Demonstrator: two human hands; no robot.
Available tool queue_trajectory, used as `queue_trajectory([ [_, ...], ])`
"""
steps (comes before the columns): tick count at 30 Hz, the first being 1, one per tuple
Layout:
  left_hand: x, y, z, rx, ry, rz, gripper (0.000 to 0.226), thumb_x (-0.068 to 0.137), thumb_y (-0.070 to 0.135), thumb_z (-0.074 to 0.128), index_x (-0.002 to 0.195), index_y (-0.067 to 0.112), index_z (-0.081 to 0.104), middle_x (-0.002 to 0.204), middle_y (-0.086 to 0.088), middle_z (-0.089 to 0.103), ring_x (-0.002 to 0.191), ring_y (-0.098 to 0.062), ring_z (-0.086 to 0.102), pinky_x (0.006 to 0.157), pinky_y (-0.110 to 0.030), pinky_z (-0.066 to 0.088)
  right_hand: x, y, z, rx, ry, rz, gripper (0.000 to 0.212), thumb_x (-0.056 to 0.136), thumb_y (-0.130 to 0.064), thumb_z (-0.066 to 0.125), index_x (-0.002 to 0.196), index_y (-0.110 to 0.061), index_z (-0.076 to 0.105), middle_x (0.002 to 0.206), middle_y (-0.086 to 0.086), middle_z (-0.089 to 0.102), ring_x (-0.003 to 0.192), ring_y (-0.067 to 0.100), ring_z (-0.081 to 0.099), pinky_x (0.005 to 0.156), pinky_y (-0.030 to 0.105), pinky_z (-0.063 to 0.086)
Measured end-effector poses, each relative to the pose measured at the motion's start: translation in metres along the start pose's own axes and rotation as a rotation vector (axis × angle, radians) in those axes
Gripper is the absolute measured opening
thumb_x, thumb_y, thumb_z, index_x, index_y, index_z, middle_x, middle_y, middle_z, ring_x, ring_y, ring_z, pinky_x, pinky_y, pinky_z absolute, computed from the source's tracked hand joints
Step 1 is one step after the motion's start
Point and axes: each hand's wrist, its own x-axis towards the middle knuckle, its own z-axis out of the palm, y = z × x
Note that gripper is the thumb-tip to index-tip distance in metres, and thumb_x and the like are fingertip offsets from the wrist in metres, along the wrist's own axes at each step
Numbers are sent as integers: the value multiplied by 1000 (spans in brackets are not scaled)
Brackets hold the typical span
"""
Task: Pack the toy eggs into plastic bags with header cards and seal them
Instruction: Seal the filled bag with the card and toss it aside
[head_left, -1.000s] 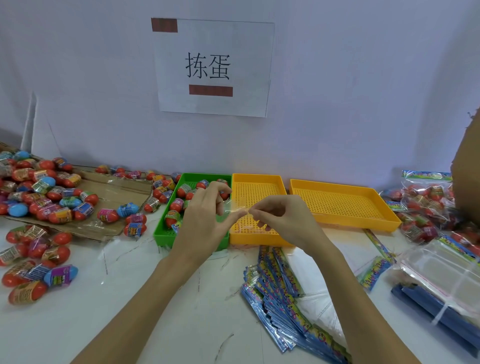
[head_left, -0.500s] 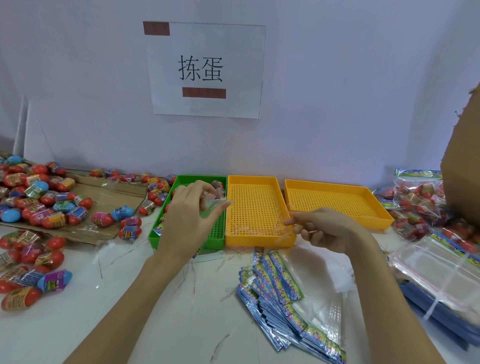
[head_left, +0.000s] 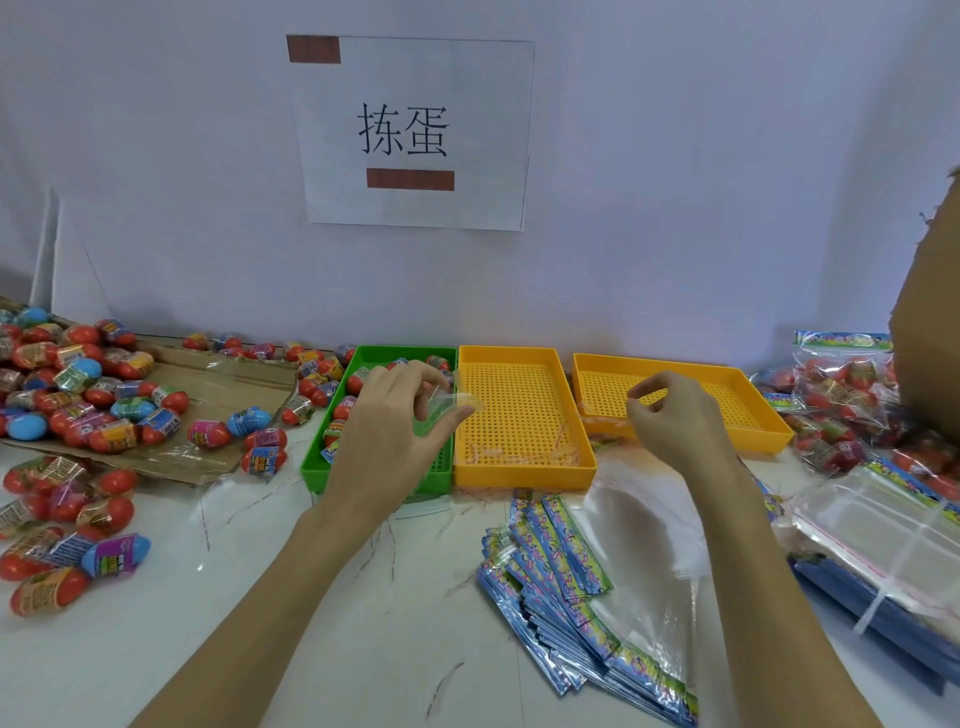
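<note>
My left hand (head_left: 395, 431) hovers over the right end of the green tray (head_left: 371, 356), which holds several toy eggs (head_left: 340, 410). Its thumb and fingers pinch the top of a clear plastic bag (head_left: 453, 404); the rest of the bag is hidden behind the hand. My right hand (head_left: 670, 421) is over the near left corner of the right yellow tray (head_left: 675, 366). Its curled fingertips pinch a thin clear strip (head_left: 602, 417) that is barely visible. Header cards (head_left: 545, 566) lie fanned on the table below, partly under a loose clear bag (head_left: 644, 519).
Many loose toy eggs (head_left: 104, 405) cover a flat cardboard sheet (head_left: 223, 384) and the table at left. The middle yellow tray (head_left: 519, 356) holds thin peeled strips. Packed egg bags (head_left: 841, 384), a stack of empty bags (head_left: 872, 525) and a cardboard box (head_left: 930, 312) crowd the right.
The hands were pinched together over the middle yellow tray, then pulled apart. My right hand has moved right to the right yellow tray; my left stays near the green tray with the bag.
</note>
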Motion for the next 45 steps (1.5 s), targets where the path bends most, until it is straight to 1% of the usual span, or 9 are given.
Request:
queue_trajectory([
  [11,0,-2,2,39,-41,55,40,91,51,67,106,14,66,84,9,48,83,-11,43,70,-15,35,-33,-50,35,-146,-270,-259,45,105,-34,58,145,-15,49,124,10,69,110,26,65,86,36,52],
  [13,-1,-1,3,18,-60,50,41,90,53,65,106,15,65,82,8,50,80,-13,45,69,-19,38,-40,-58,33,-86,-450,-317,57,106,-36,55,156,-18,35,118,11,72,91,18,70,78,35,56],
  [16,-1,0,3,-40,-78,55,41,91,52,66,109,16,64,80,5,52,78,-15,48,69,-25,41,-46,-68,21,360,-740,-270,52,109,-30,48,158,-31,30,70,7,72,45,12,59,39,24,43],
  [21,-1,6,1,-63,-17,112,46,89,47,73,118,12,63,82,4,52,81,-13,46,73,-19,40,-43,-70,17,787,-500,-182,23,110,-23,48,130,-19,59,64,5,67,42,18,57,34,21,35],
  [27,-3,8,6,58,41,381,45,88,32,79,119,2,66,81,-4,54,80,-18,48,75,-27,45,-43,-70,33,612,-388,-142,42,95,-56,63,130,-32,60,91,-1,72,66,7,69,51,19,51],
  [30,-2,8,8,36,63,412,38,89,24,79,116,1,67,81,-4,52,81,-14,43,78,-21,39,-41,-65,36,555,-502,-89,48,92,-50,71,134,-29,60,103,-5,73,85,9,73,63,17,56],
  [38,-1,12,3,-306,6,35,63,80,44,83,133,22,56,127,2,47,110,-13,54,83,-19,51,-43,-65,34,742,-495,-120,18,93,-27,76,106,-14,74,87,0,80,80,14,77,65,18,56],
  [41,7,5,-4,-511,-151,-274,72,72,47,86,133,26,55,114,5,66,101,-11,66,80,-24,56,-42,-65,30,773,-488,-100,17,94,-24,76,105,-12,71,87,0,80,78,14,77,62,18,56],
  [45,6,-5,-8,-594,-264,-331,48,75,32,89,117,21,70,86,0,78,81,-9,73,76,-19,55,-39,-63,27,720,-496,-92,22,92,-32,76,103,-13,72,90,-1,80,78,10,75,65,18,55],
])
